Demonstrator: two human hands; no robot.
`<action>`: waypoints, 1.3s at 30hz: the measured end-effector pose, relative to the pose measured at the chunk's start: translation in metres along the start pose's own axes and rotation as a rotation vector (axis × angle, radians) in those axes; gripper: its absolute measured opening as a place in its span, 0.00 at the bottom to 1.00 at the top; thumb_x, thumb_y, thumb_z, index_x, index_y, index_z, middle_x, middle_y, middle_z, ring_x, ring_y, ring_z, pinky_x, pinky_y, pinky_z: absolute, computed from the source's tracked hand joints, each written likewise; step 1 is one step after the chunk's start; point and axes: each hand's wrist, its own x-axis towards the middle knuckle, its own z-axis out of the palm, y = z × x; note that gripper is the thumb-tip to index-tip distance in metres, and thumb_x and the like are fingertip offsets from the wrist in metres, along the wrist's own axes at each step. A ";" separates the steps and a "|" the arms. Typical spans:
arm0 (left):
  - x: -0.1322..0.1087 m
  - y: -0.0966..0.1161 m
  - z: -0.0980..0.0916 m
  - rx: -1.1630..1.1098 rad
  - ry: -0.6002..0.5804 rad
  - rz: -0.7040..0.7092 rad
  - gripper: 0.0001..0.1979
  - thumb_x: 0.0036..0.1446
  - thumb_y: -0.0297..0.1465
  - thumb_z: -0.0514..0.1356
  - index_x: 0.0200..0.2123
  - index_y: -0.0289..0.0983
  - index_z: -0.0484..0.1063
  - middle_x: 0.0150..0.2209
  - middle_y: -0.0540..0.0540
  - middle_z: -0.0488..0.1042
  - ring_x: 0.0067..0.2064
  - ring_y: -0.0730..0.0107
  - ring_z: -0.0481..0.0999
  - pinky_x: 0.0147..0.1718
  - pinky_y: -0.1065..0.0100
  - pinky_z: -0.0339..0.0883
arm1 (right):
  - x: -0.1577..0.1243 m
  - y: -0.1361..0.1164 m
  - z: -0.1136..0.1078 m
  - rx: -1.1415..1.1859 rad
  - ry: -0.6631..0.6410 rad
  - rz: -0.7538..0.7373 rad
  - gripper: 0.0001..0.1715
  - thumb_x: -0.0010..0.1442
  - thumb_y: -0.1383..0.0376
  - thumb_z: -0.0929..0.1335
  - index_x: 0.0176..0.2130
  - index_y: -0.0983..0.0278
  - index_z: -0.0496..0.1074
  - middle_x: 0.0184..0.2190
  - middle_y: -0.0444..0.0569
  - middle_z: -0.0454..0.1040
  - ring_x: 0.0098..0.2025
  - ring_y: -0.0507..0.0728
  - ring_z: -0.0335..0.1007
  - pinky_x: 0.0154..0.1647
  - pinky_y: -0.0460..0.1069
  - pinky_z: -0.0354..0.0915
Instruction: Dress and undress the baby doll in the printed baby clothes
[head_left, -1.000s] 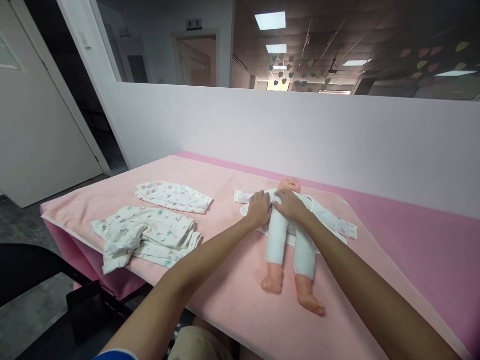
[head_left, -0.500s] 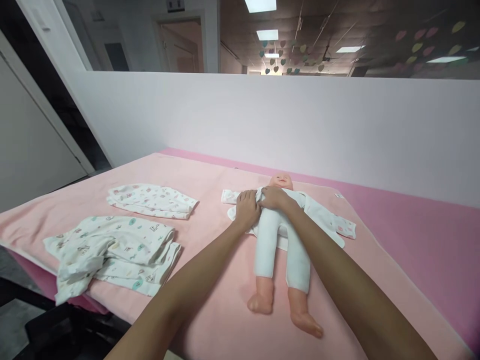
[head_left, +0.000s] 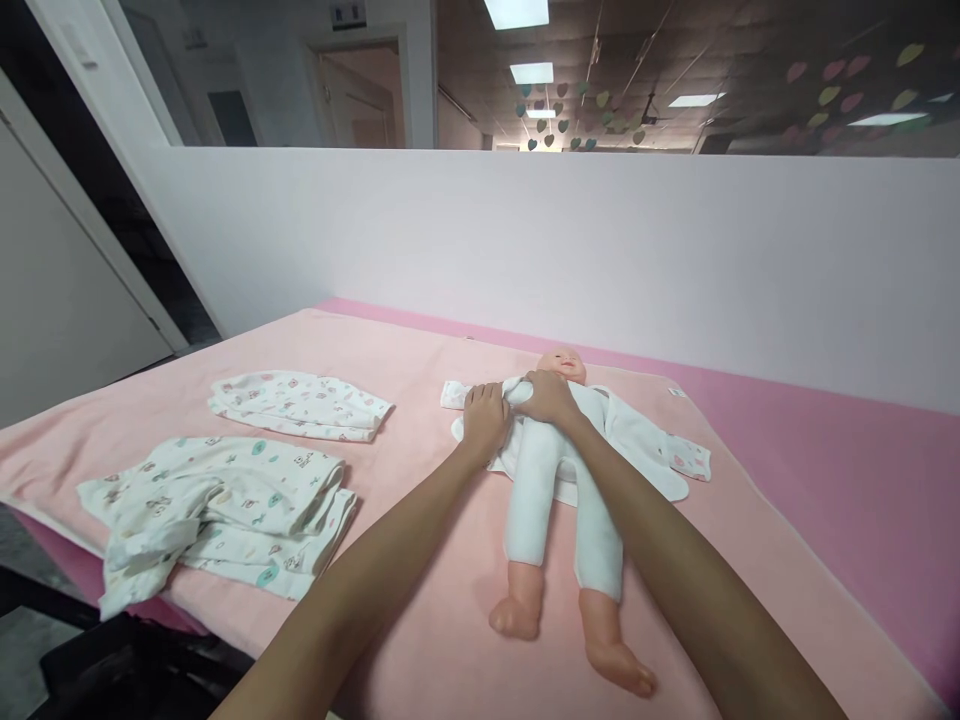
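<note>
A baby doll with a white cloth body lies on its back, head at the far end and bare feet towards me. Beneath it a white baby shirt is spread open, its sleeves with patterned cuffs reaching out on both sides. My left hand is closed on the shirt by its left sleeve. Close beside it, my right hand lies over the doll's chest, fingers curled round the white cloth arm at its shoulder. The exact grip under my fingers is partly hidden.
Folded patterned baby clothes lie to the left, with a larger printed garment nearer me, partly over the table edge. A pink sheet covers the padded table. Behind stands a white wall with a window above.
The doll's legs have shifted slightly towards me and its feet are a little farther apart. Both hands keep their hold, with only small movement to the left.
</note>
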 end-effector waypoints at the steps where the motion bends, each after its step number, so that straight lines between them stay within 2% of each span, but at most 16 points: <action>1: 0.000 0.000 -0.001 -0.011 -0.002 -0.036 0.15 0.73 0.28 0.47 0.53 0.37 0.71 0.51 0.39 0.78 0.56 0.52 0.74 0.60 0.54 0.61 | -0.001 0.005 0.001 0.038 0.023 -0.002 0.27 0.51 0.58 0.76 0.48 0.68 0.78 0.47 0.60 0.82 0.51 0.68 0.77 0.53 0.56 0.66; 5: 0.001 0.000 -0.005 -0.110 0.005 -0.175 0.14 0.74 0.31 0.46 0.48 0.39 0.71 0.48 0.40 0.79 0.53 0.52 0.76 0.57 0.52 0.63 | -0.005 0.028 -0.003 0.196 0.096 -0.003 0.23 0.50 0.60 0.75 0.46 0.65 0.77 0.47 0.54 0.82 0.48 0.63 0.77 0.49 0.53 0.67; 10: 0.001 0.000 -0.011 -0.242 0.013 -0.297 0.17 0.76 0.34 0.43 0.43 0.41 0.71 0.44 0.39 0.80 0.53 0.51 0.76 0.56 0.52 0.64 | -0.021 0.061 -0.016 0.336 0.196 0.038 0.22 0.52 0.57 0.71 0.46 0.63 0.75 0.48 0.53 0.80 0.49 0.64 0.75 0.50 0.56 0.68; 15: 0.003 0.000 -0.013 -0.281 0.014 -0.309 0.18 0.75 0.36 0.44 0.44 0.40 0.74 0.45 0.38 0.80 0.55 0.49 0.76 0.58 0.51 0.64 | -0.031 0.073 -0.022 0.611 0.280 0.044 0.20 0.46 0.56 0.72 0.40 0.61 0.74 0.46 0.50 0.79 0.50 0.65 0.72 0.54 0.58 0.66; 21: 0.006 -0.007 -0.008 -0.364 0.027 -0.394 0.23 0.76 0.37 0.40 0.44 0.40 0.74 0.45 0.38 0.80 0.52 0.51 0.77 0.53 0.53 0.69 | -0.035 0.080 -0.029 0.700 0.302 0.100 0.16 0.45 0.57 0.72 0.35 0.60 0.71 0.39 0.45 0.76 0.44 0.62 0.70 0.48 0.55 0.65; 23: 0.006 -0.008 -0.005 -0.350 0.034 -0.366 0.21 0.75 0.36 0.41 0.42 0.40 0.73 0.45 0.38 0.80 0.52 0.51 0.77 0.54 0.52 0.69 | -0.038 0.085 -0.030 0.743 0.313 0.107 0.16 0.45 0.56 0.72 0.33 0.60 0.69 0.35 0.43 0.73 0.42 0.61 0.69 0.46 0.53 0.64; 25: 0.005 -0.006 -0.005 -0.331 0.055 -0.302 0.16 0.74 0.36 0.45 0.44 0.40 0.73 0.48 0.38 0.80 0.55 0.50 0.77 0.59 0.48 0.66 | -0.038 0.086 -0.030 0.752 0.308 0.103 0.15 0.46 0.56 0.72 0.32 0.60 0.67 0.33 0.42 0.71 0.42 0.60 0.68 0.45 0.53 0.64; 27: 0.003 -0.004 -0.007 -0.343 0.107 -0.251 0.13 0.71 0.37 0.51 0.51 0.39 0.71 0.54 0.38 0.78 0.59 0.47 0.74 0.64 0.45 0.62 | -0.036 0.080 -0.027 0.710 0.287 0.091 0.16 0.46 0.57 0.73 0.33 0.60 0.68 0.34 0.43 0.73 0.42 0.60 0.69 0.46 0.53 0.64; 29: 0.000 0.000 -0.012 -0.405 0.207 -0.207 0.18 0.70 0.35 0.53 0.59 0.39 0.66 0.60 0.37 0.74 0.64 0.49 0.72 0.66 0.47 0.61 | -0.031 0.068 -0.023 0.629 0.240 0.080 0.17 0.46 0.57 0.74 0.36 0.61 0.70 0.37 0.45 0.75 0.43 0.61 0.70 0.47 0.54 0.64; 32: -0.006 0.007 -0.022 -0.503 0.388 -0.099 0.25 0.69 0.29 0.50 0.68 0.39 0.54 0.68 0.35 0.65 0.69 0.55 0.66 0.67 0.53 0.62 | -0.020 0.047 -0.017 0.533 0.145 0.062 0.20 0.45 0.60 0.75 0.40 0.62 0.74 0.41 0.47 0.79 0.45 0.61 0.73 0.49 0.54 0.66; 35: -0.011 0.013 -0.030 -0.510 0.534 -0.050 0.30 0.69 0.29 0.49 0.71 0.37 0.45 0.73 0.31 0.56 0.74 0.55 0.59 0.69 0.52 0.59 | -0.014 0.036 -0.017 0.518 0.103 0.033 0.23 0.47 0.63 0.76 0.45 0.62 0.76 0.47 0.49 0.81 0.49 0.61 0.74 0.53 0.54 0.66; 37: -0.013 0.015 -0.035 -0.466 0.591 -0.093 0.33 0.69 0.31 0.50 0.73 0.37 0.41 0.73 0.29 0.53 0.76 0.53 0.54 0.71 0.49 0.56 | -0.019 0.037 -0.021 0.513 0.139 0.010 0.21 0.53 0.61 0.75 0.47 0.62 0.77 0.51 0.51 0.80 0.53 0.62 0.73 0.57 0.54 0.65; 39: -0.012 0.017 -0.042 -0.409 0.585 -0.107 0.32 0.70 0.31 0.51 0.72 0.38 0.44 0.72 0.30 0.56 0.76 0.52 0.53 0.71 0.46 0.54 | -0.030 0.045 -0.025 0.474 0.220 0.003 0.16 0.64 0.57 0.70 0.48 0.62 0.77 0.52 0.53 0.80 0.54 0.62 0.72 0.59 0.55 0.64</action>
